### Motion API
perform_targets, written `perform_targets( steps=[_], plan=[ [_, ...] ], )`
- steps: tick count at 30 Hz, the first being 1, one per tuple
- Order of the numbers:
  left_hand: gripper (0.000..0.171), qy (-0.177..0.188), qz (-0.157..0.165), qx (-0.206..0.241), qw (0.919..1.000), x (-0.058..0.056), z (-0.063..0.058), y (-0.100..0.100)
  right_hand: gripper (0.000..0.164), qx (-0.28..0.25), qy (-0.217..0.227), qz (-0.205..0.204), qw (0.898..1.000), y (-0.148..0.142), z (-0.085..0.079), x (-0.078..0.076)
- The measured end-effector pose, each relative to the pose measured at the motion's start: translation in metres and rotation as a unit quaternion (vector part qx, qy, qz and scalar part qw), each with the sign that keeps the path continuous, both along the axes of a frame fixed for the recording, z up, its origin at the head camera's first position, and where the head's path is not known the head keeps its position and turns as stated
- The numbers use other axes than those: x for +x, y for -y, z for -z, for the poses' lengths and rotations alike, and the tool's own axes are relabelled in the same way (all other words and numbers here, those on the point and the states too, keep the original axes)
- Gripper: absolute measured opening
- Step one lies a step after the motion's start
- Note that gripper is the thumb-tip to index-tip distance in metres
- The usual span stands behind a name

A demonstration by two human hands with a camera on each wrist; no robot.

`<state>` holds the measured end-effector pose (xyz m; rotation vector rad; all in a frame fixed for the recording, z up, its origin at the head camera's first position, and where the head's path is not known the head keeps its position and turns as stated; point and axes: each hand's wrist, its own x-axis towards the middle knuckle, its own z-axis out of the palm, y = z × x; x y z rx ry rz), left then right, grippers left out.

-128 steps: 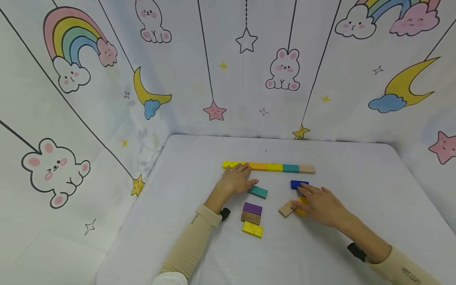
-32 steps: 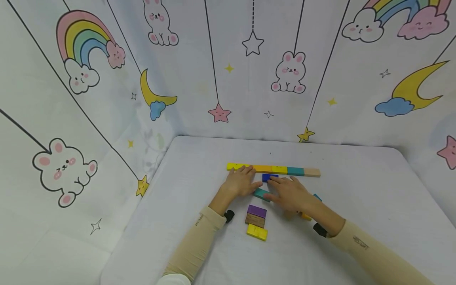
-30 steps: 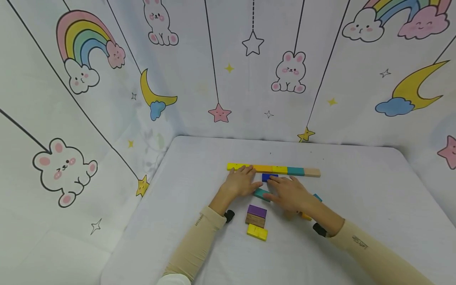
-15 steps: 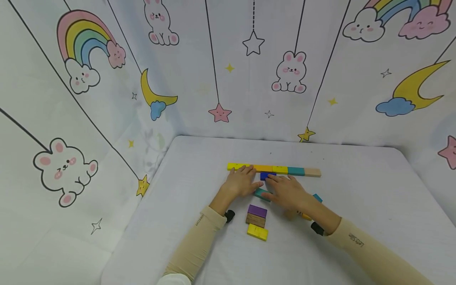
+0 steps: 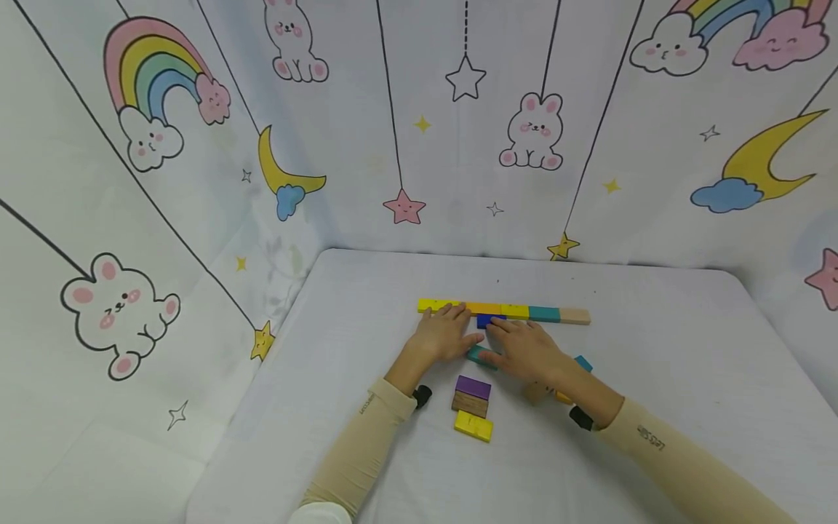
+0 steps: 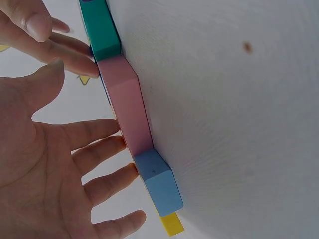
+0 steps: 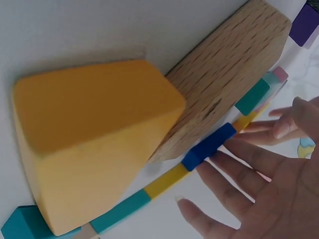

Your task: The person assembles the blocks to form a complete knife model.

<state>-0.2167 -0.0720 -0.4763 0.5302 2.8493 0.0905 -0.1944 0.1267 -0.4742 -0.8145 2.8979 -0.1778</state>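
Observation:
My left hand (image 5: 437,338) lies with straight fingers at the left part of a row of coloured domino-like blocks, its fingertips reaching the yellow block (image 5: 428,304). In the left wrist view its spread fingers come right up to a pink block (image 6: 127,102) and a light blue block (image 6: 159,181); the palm hides both from the head view. My right hand (image 5: 529,351) has outstretched fingertips against the dark blue block (image 5: 486,320), also seen as a blue block (image 7: 209,147) in the right wrist view. That block sits right at the row's near side. A teal block (image 5: 480,354) lies between both hands.
The row continues right with yellow (image 5: 515,311), teal (image 5: 543,314) and tan (image 5: 575,316) blocks. Nearer stand a purple block (image 5: 473,387), a brown wooden one (image 5: 469,405) and a yellow one (image 5: 474,426). Partly under the right forearm are wooden (image 5: 535,393), orange (image 5: 564,398) and blue (image 5: 583,363) blocks.
From the right side, my right hand has brought the dark blue block leftward, then slid it slightly away to the row's near edge. My left hand has stayed at the row.

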Motion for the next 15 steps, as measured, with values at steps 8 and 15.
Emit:
perform_targets(
  steps=[8, 15],
  plan=[
    [0.073, 0.002, -0.001, 0.002, 1.0, 0.0006, 0.0001, -0.0004, 0.069, -0.003, 0.0, 0.01, 1.0, 0.0038, 0.0012, 0.0012],
    [0.073, 0.0, 0.0, -0.004, 1.0, 0.0007, 0.0007, -0.0008, 0.07, 0.0, -0.004, 0.013, 1.0, 0.0049, 0.0021, 0.0029]
  ],
)
